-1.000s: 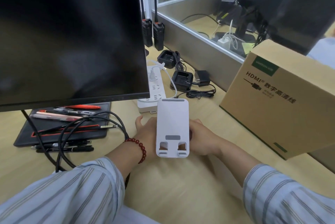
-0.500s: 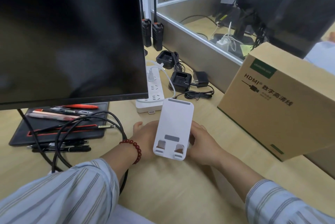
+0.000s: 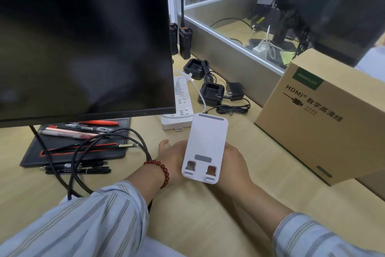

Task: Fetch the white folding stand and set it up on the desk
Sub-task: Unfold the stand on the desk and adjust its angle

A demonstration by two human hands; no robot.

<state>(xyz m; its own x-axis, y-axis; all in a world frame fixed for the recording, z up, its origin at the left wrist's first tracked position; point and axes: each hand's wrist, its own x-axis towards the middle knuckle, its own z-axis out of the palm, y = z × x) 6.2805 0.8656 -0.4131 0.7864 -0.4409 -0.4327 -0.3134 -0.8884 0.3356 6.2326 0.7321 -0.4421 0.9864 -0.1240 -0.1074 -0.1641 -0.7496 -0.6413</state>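
Observation:
The white folding stand (image 3: 205, 146) is upright in the middle of the view, its flat face toward me, with a grey pad and two small hooked feet at its lower end. It leans slightly to the right above the light wooden desk (image 3: 187, 211). My left hand (image 3: 170, 156), with a red bead bracelet on the wrist, holds it from behind on the left. My right hand (image 3: 233, 165) holds it from behind on the right. The fingers of both hands are hidden by the stand.
A large black monitor (image 3: 83, 38) fills the upper left. Under it lie a black pad with pens (image 3: 79, 144) and looping black cables (image 3: 108, 158). A white power strip (image 3: 181, 106), charger docks (image 3: 212, 93) and two radios (image 3: 184, 40) stand behind. A cardboard HDMI box (image 3: 325, 115) sits right.
The stand has tilted a little to the right and shifted slightly toward me in both hands. My right hand now wraps further around its right edge.

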